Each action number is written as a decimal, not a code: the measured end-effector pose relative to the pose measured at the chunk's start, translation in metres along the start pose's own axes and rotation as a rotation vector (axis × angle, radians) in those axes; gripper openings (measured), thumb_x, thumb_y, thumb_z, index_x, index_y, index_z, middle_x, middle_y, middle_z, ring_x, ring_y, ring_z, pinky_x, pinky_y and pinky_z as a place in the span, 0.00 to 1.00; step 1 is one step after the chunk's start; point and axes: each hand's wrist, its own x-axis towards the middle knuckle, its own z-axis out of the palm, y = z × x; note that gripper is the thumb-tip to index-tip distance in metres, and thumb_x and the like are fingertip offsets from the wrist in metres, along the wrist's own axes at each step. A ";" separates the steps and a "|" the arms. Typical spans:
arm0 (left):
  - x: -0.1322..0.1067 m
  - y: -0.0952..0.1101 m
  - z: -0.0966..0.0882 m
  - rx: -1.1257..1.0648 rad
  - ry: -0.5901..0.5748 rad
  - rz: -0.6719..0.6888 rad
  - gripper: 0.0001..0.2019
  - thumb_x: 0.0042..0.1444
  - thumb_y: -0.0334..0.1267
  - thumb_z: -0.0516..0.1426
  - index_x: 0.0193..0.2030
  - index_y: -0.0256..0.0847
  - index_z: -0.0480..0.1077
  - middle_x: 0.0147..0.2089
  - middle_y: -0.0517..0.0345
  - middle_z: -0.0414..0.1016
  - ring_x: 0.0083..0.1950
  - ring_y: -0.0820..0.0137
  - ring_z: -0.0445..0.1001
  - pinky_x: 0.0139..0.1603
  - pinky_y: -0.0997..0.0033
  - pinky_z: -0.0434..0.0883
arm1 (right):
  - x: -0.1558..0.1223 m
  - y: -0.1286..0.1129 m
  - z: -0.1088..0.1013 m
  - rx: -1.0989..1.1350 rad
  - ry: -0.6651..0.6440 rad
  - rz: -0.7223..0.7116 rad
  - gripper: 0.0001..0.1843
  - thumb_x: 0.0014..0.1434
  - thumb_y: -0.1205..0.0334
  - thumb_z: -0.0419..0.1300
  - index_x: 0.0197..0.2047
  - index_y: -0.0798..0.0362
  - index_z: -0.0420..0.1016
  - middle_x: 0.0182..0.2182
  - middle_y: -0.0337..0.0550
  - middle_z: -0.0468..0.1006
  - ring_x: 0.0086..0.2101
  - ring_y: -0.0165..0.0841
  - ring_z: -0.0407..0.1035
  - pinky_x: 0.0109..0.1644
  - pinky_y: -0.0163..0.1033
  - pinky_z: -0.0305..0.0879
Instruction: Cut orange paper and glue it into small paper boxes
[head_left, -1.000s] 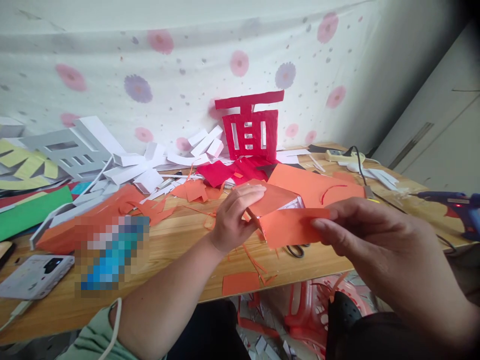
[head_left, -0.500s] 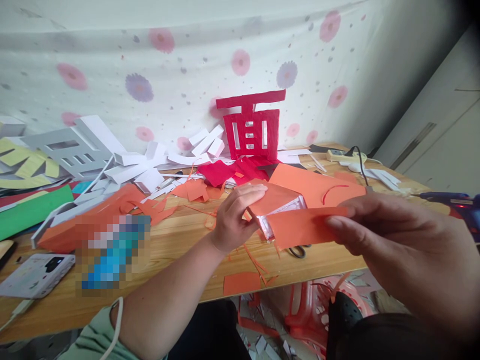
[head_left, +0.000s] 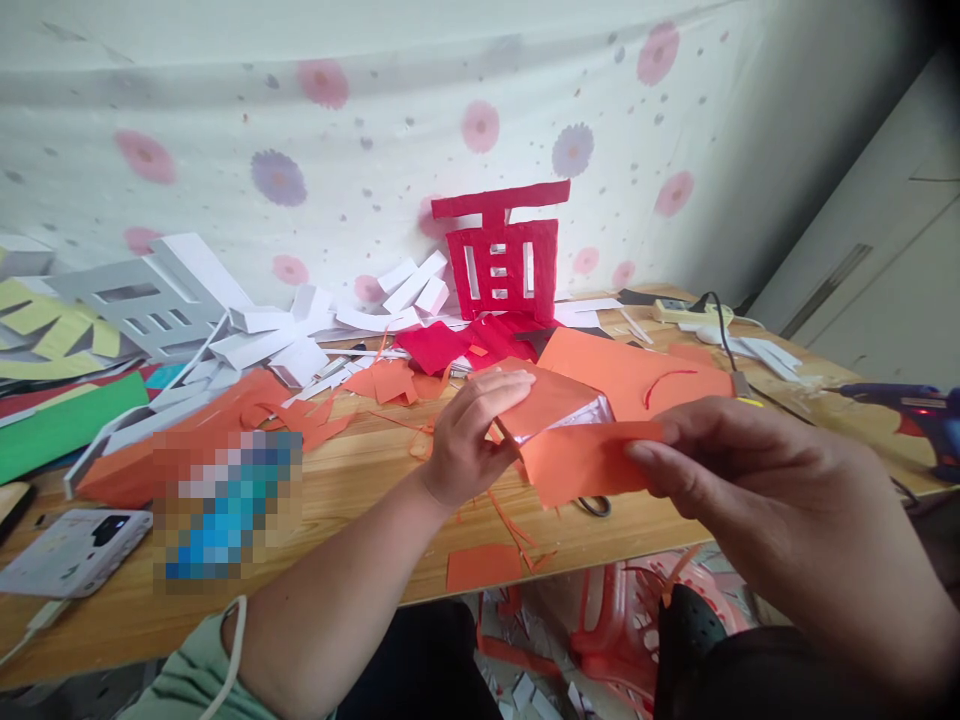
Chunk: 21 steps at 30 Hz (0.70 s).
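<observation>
My left hand (head_left: pixel 476 430) grips a box-like piece covered in orange paper (head_left: pixel 551 395), its fingers over the top and thumb below. A whitish, shiny side of that piece faces right and is partly bare. My right hand (head_left: pixel 780 510) pinches the right end of an orange paper strip (head_left: pixel 589 462) between thumb and fingers. The strip's left end lies against the near edge of the piece and covers part of the pale side. Whether that end is stuck down, I cannot tell. Behind them lies a larger orange sheet (head_left: pixel 630 365) with a red curved line on it.
A red cut-out character (head_left: pixel 502 260) stands upright at the back. White foam strips (head_left: pixel 262 340) and a grey cut-out (head_left: pixel 142 300) pile up left. A glue gun (head_left: pixel 900 400) lies right. Scissors (head_left: pixel 596 506) sit under the strip. A red plastic stool (head_left: pixel 622 630) is below the table edge.
My right hand has moved left, bringing the orange strip over the front of the piece so that it hides more of the pale side. The left hand has barely moved.
</observation>
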 end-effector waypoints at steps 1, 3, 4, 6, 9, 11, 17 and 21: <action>0.000 0.000 0.000 0.009 -0.003 0.001 0.23 0.55 0.35 0.62 0.57 0.38 0.65 0.54 0.41 0.74 0.56 0.58 0.73 0.58 0.51 0.71 | 0.000 0.000 0.001 0.013 0.000 0.010 0.13 0.53 0.49 0.65 0.29 0.50 0.78 0.22 0.39 0.78 0.20 0.29 0.69 0.19 0.30 0.64; 0.001 0.001 -0.001 0.032 -0.004 0.000 0.23 0.55 0.35 0.61 0.57 0.39 0.65 0.54 0.42 0.75 0.56 0.59 0.73 0.58 0.51 0.71 | 0.000 -0.001 0.004 0.053 0.008 0.038 0.14 0.53 0.47 0.65 0.28 0.50 0.78 0.22 0.39 0.78 0.20 0.29 0.68 0.19 0.30 0.62; 0.001 0.001 -0.001 0.047 -0.003 0.000 0.23 0.55 0.35 0.61 0.58 0.40 0.65 0.54 0.42 0.75 0.57 0.59 0.73 0.58 0.51 0.71 | 0.000 -0.002 0.005 0.074 0.013 0.058 0.15 0.52 0.47 0.65 0.28 0.50 0.77 0.21 0.39 0.77 0.19 0.28 0.67 0.19 0.30 0.61; 0.002 0.002 -0.001 0.077 -0.005 0.005 0.23 0.55 0.35 0.61 0.58 0.41 0.64 0.54 0.43 0.75 0.57 0.60 0.73 0.57 0.52 0.72 | 0.000 -0.006 0.006 0.109 0.013 0.105 0.15 0.52 0.48 0.66 0.26 0.51 0.76 0.18 0.37 0.73 0.18 0.27 0.65 0.18 0.29 0.60; 0.002 0.002 -0.001 0.091 0.000 0.025 0.23 0.55 0.34 0.61 0.59 0.41 0.64 0.54 0.42 0.74 0.57 0.60 0.73 0.57 0.51 0.72 | 0.001 -0.011 0.006 0.128 -0.005 0.155 0.15 0.52 0.49 0.67 0.25 0.51 0.74 0.16 0.35 0.69 0.17 0.26 0.63 0.18 0.29 0.57; 0.002 0.001 -0.001 0.093 0.004 0.041 0.24 0.55 0.33 0.61 0.58 0.39 0.64 0.54 0.42 0.74 0.57 0.59 0.73 0.57 0.50 0.72 | 0.002 -0.012 0.005 0.122 -0.014 0.161 0.17 0.51 0.47 0.67 0.24 0.52 0.74 0.15 0.35 0.69 0.17 0.26 0.63 0.17 0.30 0.57; 0.002 0.001 -0.002 0.112 -0.007 0.062 0.25 0.53 0.34 0.63 0.58 0.38 0.65 0.54 0.41 0.74 0.56 0.59 0.73 0.56 0.52 0.73 | 0.006 -0.006 0.008 0.156 0.006 0.120 0.17 0.51 0.48 0.68 0.24 0.53 0.73 0.14 0.36 0.69 0.15 0.26 0.62 0.15 0.29 0.55; 0.004 0.003 -0.002 0.131 -0.006 0.082 0.23 0.53 0.33 0.63 0.56 0.37 0.66 0.53 0.40 0.75 0.56 0.58 0.74 0.55 0.53 0.73 | 0.007 -0.004 0.013 0.188 0.031 0.093 0.13 0.52 0.56 0.67 0.23 0.53 0.72 0.13 0.34 0.68 0.14 0.24 0.61 0.14 0.27 0.54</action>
